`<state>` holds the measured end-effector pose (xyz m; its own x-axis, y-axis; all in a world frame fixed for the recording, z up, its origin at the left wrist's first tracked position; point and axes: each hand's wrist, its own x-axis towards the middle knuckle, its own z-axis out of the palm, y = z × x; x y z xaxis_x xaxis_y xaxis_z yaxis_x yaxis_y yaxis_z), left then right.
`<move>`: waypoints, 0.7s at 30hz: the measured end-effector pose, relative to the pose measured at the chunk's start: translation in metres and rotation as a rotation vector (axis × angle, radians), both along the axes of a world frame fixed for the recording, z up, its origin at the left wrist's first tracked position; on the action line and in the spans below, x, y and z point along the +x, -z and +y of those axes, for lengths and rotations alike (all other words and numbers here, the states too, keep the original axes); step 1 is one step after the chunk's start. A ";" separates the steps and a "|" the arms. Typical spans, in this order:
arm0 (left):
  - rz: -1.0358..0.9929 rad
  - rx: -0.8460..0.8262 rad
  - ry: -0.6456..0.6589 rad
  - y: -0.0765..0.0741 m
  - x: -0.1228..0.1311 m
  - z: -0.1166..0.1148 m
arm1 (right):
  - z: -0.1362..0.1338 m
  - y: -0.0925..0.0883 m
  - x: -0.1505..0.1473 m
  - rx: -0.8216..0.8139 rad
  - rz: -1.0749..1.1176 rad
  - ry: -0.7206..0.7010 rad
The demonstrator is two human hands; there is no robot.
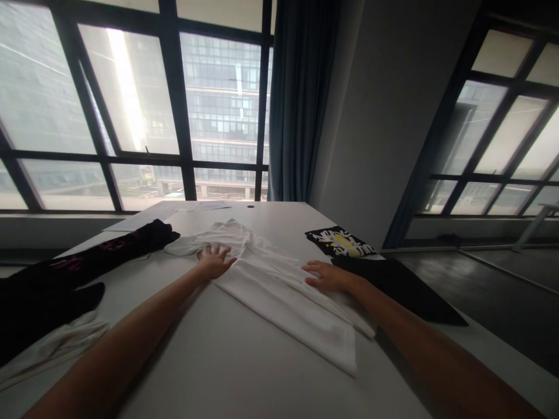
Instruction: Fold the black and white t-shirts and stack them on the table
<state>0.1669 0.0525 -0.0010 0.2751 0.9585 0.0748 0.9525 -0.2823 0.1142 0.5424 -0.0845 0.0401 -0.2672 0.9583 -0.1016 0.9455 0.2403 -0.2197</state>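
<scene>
A white T-shirt lies partly folded across the white table, its hem end toward the near right and its creased sleeve end farther off. My left hand rests on the shirt's left part, fingers spread and palm down. Over the right edge of the cloth, my right hand has its fingers stretched out to the left. It is at the shirt's surface; whether it presses on it I cannot tell. Neither hand grips any fabric.
Black garments with pink print and a white cloth lie at the left. On the right are a folded black shirt with white and yellow print and a black cloth. Papers lie at the table's far end, by the windows.
</scene>
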 end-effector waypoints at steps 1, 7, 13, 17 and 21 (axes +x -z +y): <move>0.001 0.007 0.036 0.000 0.000 0.010 | 0.001 -0.001 0.000 -0.009 -0.003 0.012; 0.014 -0.015 0.266 -0.005 -0.013 0.073 | -0.017 -0.017 -0.031 0.027 -0.082 0.006; 0.156 0.236 0.118 -0.031 -0.033 0.074 | -0.055 -0.022 -0.095 -0.042 -0.010 -0.112; 0.156 0.290 0.103 -0.044 -0.015 0.015 | -0.062 -0.016 -0.109 0.030 -0.056 -0.038; 0.027 0.192 0.240 -0.048 -0.001 -0.084 | -0.056 -0.011 -0.104 0.037 -0.014 0.009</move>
